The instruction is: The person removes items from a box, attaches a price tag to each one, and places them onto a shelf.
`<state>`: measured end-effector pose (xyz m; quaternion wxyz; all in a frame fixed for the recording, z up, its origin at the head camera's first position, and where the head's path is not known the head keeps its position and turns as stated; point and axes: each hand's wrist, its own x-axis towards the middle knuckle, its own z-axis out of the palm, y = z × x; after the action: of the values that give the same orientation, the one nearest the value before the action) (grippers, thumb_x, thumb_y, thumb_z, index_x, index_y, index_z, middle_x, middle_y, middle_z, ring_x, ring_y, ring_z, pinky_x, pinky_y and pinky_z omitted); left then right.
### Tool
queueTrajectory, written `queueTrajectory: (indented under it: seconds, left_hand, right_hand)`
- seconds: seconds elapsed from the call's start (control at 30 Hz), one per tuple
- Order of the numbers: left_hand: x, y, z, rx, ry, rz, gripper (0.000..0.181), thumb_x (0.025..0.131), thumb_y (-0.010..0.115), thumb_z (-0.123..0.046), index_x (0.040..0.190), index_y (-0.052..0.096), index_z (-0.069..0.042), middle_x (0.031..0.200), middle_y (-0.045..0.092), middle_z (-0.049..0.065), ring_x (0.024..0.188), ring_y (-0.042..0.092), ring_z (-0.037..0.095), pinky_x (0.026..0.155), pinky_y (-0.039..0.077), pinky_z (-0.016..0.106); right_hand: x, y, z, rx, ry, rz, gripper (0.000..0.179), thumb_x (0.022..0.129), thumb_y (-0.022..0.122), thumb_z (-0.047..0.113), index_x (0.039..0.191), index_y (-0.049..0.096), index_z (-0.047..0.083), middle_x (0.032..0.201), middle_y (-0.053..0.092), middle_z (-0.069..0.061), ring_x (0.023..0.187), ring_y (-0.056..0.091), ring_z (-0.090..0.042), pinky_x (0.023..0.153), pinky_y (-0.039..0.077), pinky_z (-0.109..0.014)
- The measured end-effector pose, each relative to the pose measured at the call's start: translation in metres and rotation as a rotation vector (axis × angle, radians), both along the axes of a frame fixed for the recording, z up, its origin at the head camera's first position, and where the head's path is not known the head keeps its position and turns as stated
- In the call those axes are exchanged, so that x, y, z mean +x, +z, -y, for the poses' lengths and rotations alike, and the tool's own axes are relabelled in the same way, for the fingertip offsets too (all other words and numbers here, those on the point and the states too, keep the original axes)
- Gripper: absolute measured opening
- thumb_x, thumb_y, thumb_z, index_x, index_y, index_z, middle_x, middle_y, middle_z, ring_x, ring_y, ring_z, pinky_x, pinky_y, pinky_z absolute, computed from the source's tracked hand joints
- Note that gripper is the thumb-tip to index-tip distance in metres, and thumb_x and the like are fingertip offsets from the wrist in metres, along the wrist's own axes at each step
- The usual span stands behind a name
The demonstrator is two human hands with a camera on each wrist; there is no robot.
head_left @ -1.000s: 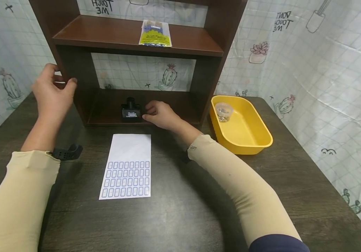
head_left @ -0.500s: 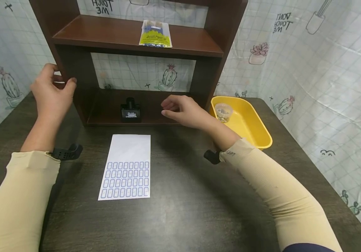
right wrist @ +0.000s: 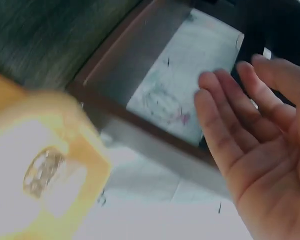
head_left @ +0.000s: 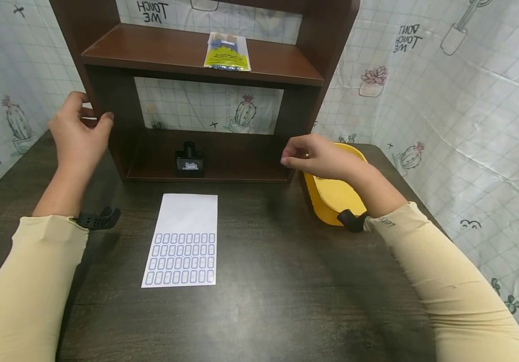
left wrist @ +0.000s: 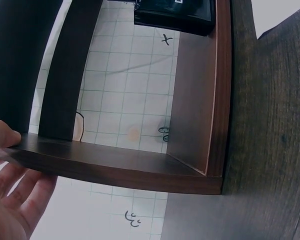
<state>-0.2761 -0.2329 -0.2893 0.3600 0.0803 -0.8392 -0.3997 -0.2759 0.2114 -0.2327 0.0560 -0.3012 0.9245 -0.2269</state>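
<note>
A dark brown wooden shelf [head_left: 214,179] stands at the back of the table. My left hand [head_left: 80,125] grips its left side panel, thumb on the inner side and fingers on the outer, as the left wrist view shows. My right hand [head_left: 323,157] hovers by the shelf's right side, in front of a yellow tray [head_left: 327,206]. Its fingers are loosely bent, and nothing lies in the palm in the right wrist view. On the bottom shelf sits a black box-shaped object [head_left: 189,163] with a knob on top and partly readable lettering.
A white sheet [head_left: 189,213] printed with rows of small blue-edged labels lies before the shelf. On the upper board is a clear and yellow packet [head_left: 228,53]. A small round tub of metal bits [right wrist: 44,172] sits in the tray. A patterned sheet covers the walls.
My right hand has moved right, away from the black box-shaped object, and now hides part of the yellow tray. The left hand keeps its grip on the shelf panel.
</note>
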Motion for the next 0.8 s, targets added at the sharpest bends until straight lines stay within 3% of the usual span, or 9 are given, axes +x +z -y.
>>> queueTrajectory:
  seconds: [0.13,0.3,0.6,0.7,0.8]
  left_hand:
    - [0.000,0.001,-0.001,-0.007,0.003,0.017,0.033,0.100,0.063,-0.027,0.128,0.065,-0.011,0.104,0.073,0.006,0.068,0.042,-0.025,0.065,0.036,0.006]
    - [0.001,0.001,-0.002,-0.016,0.009,0.023,0.034,0.100,0.062,-0.027,0.130,0.065,-0.010,0.113,0.074,0.017,0.068,0.040,-0.025,0.066,0.035,0.005]
    - [0.000,0.001,0.000,-0.022,0.004,0.008,0.034,0.100,0.062,-0.027,0.129,0.065,-0.009,0.112,0.074,0.018,0.068,0.039,-0.026,0.065,0.034,0.005]
    - [0.000,0.000,0.000,-0.021,0.002,0.007,0.034,0.100,0.062,-0.027,0.129,0.065,-0.009,0.112,0.074,0.018,0.068,0.040,-0.025,0.065,0.035,0.006]
    - [0.000,0.000,-0.001,-0.022,0.001,0.006,0.034,0.100,0.062,-0.026,0.129,0.065,-0.008,0.113,0.075,0.019,0.069,0.041,-0.024,0.065,0.035,0.005]
  right_hand:
    - [-0.002,0.008,-0.020,0.065,-0.052,0.079,0.012,0.102,0.066,0.017,0.104,0.072,0.007,0.087,0.070,-0.007,0.072,0.058,-0.019,0.064,0.047,-0.030]
    - [-0.017,0.004,-0.045,0.051,-0.126,0.132,0.016,0.103,0.066,0.018,0.108,0.071,0.004,0.094,0.073,-0.008,0.083,0.066,-0.017,0.074,0.052,-0.025]
    - [-0.049,-0.013,-0.078,-0.040,-0.297,-0.025,0.027,0.103,0.066,0.025,0.114,0.071,0.000,0.102,0.076,-0.014,0.080,0.065,-0.004,0.074,0.050,-0.015]
    - [-0.055,-0.015,-0.081,-0.027,-0.340,-0.068,0.032,0.103,0.066,0.029,0.117,0.068,0.000,0.109,0.073,-0.020,0.084,0.065,-0.011,0.074,0.047,-0.016]
    - [-0.059,-0.017,-0.083,-0.023,-0.373,-0.073,0.038,0.103,0.065,0.030,0.121,0.064,-0.003,0.118,0.069,-0.026,0.096,0.068,-0.024,0.083,0.050,-0.024]
